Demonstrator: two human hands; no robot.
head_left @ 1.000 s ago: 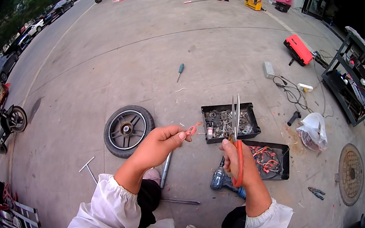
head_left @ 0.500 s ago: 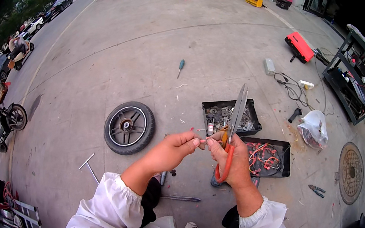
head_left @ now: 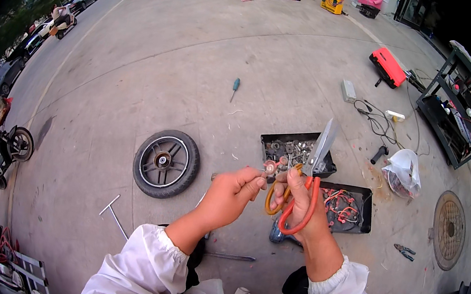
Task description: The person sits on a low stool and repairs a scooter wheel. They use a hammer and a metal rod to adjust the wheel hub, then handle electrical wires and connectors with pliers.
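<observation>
My right hand (head_left: 305, 203) grips a pair of scissors (head_left: 323, 146) with an orange-red and a yellow-orange handle; the blades point up and away. Close beside it, my left hand (head_left: 229, 194) is closed in a pinch, thumb against the fingers. Whatever it pinches is too small to make out. Just past its fingertips shows a small round pinkish thing (head_left: 270, 167). Beyond the hands lies a black tray of metal parts (head_left: 264, 145). A second black tray (head_left: 366, 212), holding red wires (head_left: 342, 207), is right of my right hand, partly covered by it.
On the concrete floor lie a wheel with a tyre (head_left: 166, 163), a T-handle tool (head_left: 115, 214), a screwdriver (head_left: 235, 88) and pliers (head_left: 404, 252). A plastic bag (head_left: 403, 172), a cable (head_left: 380, 121), a red case (head_left: 388, 66) and a black tool cart (head_left: 463, 110) stand right.
My right hand has turned the scissors; their blades lean further right and both handle loops show. The hands have moved slightly apart. In the street, a scooter has moved farther off.
</observation>
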